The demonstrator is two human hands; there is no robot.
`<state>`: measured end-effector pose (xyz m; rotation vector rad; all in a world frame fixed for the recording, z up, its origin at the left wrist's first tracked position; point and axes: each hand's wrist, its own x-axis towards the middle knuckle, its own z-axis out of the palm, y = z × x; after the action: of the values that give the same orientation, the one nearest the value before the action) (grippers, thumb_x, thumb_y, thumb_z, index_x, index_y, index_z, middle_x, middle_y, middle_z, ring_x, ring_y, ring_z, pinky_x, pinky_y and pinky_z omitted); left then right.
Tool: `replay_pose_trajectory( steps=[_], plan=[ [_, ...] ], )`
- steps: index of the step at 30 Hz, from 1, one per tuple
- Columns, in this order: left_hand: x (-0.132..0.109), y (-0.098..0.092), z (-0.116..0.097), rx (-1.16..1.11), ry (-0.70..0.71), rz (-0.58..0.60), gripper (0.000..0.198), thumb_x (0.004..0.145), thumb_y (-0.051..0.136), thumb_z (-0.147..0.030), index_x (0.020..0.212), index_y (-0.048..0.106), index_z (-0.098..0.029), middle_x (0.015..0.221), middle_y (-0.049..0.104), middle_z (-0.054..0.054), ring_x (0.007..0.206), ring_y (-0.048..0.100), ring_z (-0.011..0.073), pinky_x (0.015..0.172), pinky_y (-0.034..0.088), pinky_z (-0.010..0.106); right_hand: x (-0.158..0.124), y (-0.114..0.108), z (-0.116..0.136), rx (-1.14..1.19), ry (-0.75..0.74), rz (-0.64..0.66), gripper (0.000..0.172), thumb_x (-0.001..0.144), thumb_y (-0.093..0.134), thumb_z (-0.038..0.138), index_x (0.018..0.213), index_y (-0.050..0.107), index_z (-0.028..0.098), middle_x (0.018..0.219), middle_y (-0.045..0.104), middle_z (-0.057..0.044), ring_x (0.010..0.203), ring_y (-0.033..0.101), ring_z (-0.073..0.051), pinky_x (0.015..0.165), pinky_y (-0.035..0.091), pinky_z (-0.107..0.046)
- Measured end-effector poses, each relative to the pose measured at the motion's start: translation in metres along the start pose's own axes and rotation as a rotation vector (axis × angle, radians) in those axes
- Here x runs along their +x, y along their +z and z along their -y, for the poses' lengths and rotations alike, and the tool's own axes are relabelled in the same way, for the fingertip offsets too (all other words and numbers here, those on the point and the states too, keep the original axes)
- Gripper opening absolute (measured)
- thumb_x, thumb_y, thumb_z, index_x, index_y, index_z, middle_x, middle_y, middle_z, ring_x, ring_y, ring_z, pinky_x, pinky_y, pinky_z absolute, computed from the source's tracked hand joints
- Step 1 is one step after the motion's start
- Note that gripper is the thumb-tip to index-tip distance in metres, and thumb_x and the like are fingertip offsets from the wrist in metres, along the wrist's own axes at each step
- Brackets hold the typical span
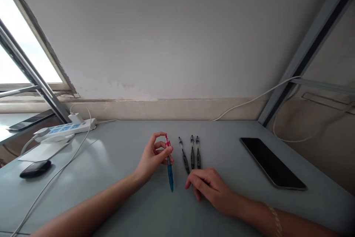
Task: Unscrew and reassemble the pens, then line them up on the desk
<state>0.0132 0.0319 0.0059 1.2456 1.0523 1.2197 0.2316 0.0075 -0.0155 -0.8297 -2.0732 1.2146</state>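
Note:
A click pen with a pink top and a blue grip is held by my left hand, between thumb and fingers. The index finger reaches over the pink button end, and the blue end points down toward the desk's near side. To its right, three black-gripped click pens lie side by side: the left one at a slant, the middle one and the right one nearly parallel. My right hand rests just in front of their lower ends, fingers loosely bent and slightly apart, with no object visible in it.
A black phone lies on the grey desk at the right. On the left are a white power strip, a dark rounded object and a long white cable. Behind the desk rises a wall; metal posts flank both sides.

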Motion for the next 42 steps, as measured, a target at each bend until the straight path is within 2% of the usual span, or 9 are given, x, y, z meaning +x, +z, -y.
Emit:
replay_pose_trajectory(
  steps=[16, 23, 25, 28, 32, 36, 39, 40, 42],
  plan=[
    [0.003, 0.000, -0.004, 0.041, -0.044, -0.059, 0.040, 0.081, 0.073, -0.047, 0.105, 0.048, -0.027, 0.071, 0.056, -0.009, 0.057, 0.067, 0.0142, 0.057, 0.056, 0.028, -0.004, -0.004, 0.012, -0.201, -0.060, -0.029, 0.040, 0.101, 0.038, 0.034, 0.080, 0.068, 0.018, 0.050, 0.050, 0.005, 0.045, 0.047, -0.012, 0.051, 0.039, -0.022],
    [0.031, 0.001, 0.000, 0.243, -0.059, -0.057, 0.036, 0.083, 0.074, -0.036, 0.111, 0.055, -0.023, 0.064, 0.062, -0.007, 0.065, 0.068, 0.0175, 0.055, 0.053, 0.025, 0.002, -0.027, 0.018, -0.487, -0.130, -0.144, 0.025, 0.097, 0.043, 0.026, 0.091, 0.067, 0.019, 0.058, 0.058, 0.002, 0.050, 0.048, -0.014, 0.054, 0.038, -0.027],
    [0.044, 0.004, 0.006, 0.309, -0.077, -0.037, 0.031, 0.088, 0.071, -0.031, 0.114, 0.058, -0.018, 0.076, 0.067, -0.002, 0.062, 0.066, 0.0155, 0.055, 0.055, 0.027, 0.004, -0.037, 0.020, -0.566, -0.131, -0.149, 0.023, 0.097, 0.045, 0.023, 0.090, 0.067, 0.019, 0.062, 0.063, 0.000, 0.053, 0.053, -0.015, 0.055, 0.040, -0.027],
    [0.061, 0.011, 0.015, 0.394, -0.088, -0.031, 0.028, 0.095, 0.063, -0.028, 0.120, 0.061, -0.016, 0.111, 0.067, 0.007, 0.084, 0.069, 0.0195, 0.071, 0.060, 0.037, 0.006, -0.048, 0.021, -0.669, -0.124, -0.147, 0.017, 0.095, 0.050, 0.016, 0.095, 0.067, 0.019, 0.074, 0.070, -0.003, 0.060, 0.061, -0.017, 0.057, 0.046, -0.027],
    [0.074, 0.018, 0.024, 0.466, -0.095, -0.041, 0.032, 0.095, 0.063, -0.028, 0.125, 0.060, -0.017, 0.125, 0.064, 0.010, 0.101, 0.067, 0.0250, 0.083, 0.058, 0.045, 0.004, -0.043, 0.016, -0.800, -0.197, -0.099, 0.021, 0.088, 0.061, 0.012, 0.106, 0.068, 0.020, 0.101, 0.074, -0.008, 0.093, 0.066, -0.025, 0.082, 0.054, -0.037],
    [0.069, 0.018, 0.029, 0.510, -0.096, -0.002, 0.031, 0.096, 0.062, -0.029, 0.124, 0.059, -0.017, 0.122, 0.065, 0.009, 0.097, 0.068, 0.0235, 0.079, 0.060, 0.042, 0.002, -0.030, 0.006, -0.934, -0.298, -0.058, 0.025, 0.087, 0.063, 0.012, 0.111, 0.067, 0.018, 0.112, 0.072, -0.011, 0.102, 0.063, -0.029, 0.089, 0.053, -0.044],
    [0.053, 0.013, 0.026, 0.584, -0.035, 0.060, 0.028, 0.095, 0.063, -0.027, 0.121, 0.059, -0.017, 0.113, 0.066, 0.008, 0.079, 0.068, 0.0177, 0.066, 0.059, 0.033, 0.004, -0.025, -0.001, -1.024, -0.372, -0.051, 0.023, 0.089, 0.059, 0.008, 0.108, 0.067, 0.016, 0.106, 0.073, -0.012, 0.097, 0.063, -0.028, 0.086, 0.054, -0.041],
    [0.046, 0.011, 0.024, 0.624, 0.005, 0.084, 0.029, 0.091, 0.065, -0.025, 0.118, 0.060, -0.017, 0.113, 0.064, 0.009, 0.067, 0.067, 0.0161, 0.059, 0.058, 0.032, 0.005, -0.024, -0.003, -1.052, -0.397, -0.054, 0.022, 0.089, 0.057, 0.006, 0.106, 0.067, 0.016, 0.103, 0.073, -0.012, 0.095, 0.064, -0.027, 0.084, 0.053, -0.040],
    [0.032, 0.007, 0.018, 0.718, 0.111, 0.164, 0.030, 0.081, 0.071, -0.022, 0.110, 0.063, -0.020, 0.114, 0.061, 0.009, 0.065, 0.066, 0.0176, 0.063, 0.057, 0.036, 0.007, -0.024, -0.007, -1.105, -0.450, -0.063, 0.020, 0.090, 0.055, 0.003, 0.100, 0.068, 0.015, 0.097, 0.073, -0.012, 0.091, 0.064, -0.026, 0.081, 0.053, -0.039]
  ],
)
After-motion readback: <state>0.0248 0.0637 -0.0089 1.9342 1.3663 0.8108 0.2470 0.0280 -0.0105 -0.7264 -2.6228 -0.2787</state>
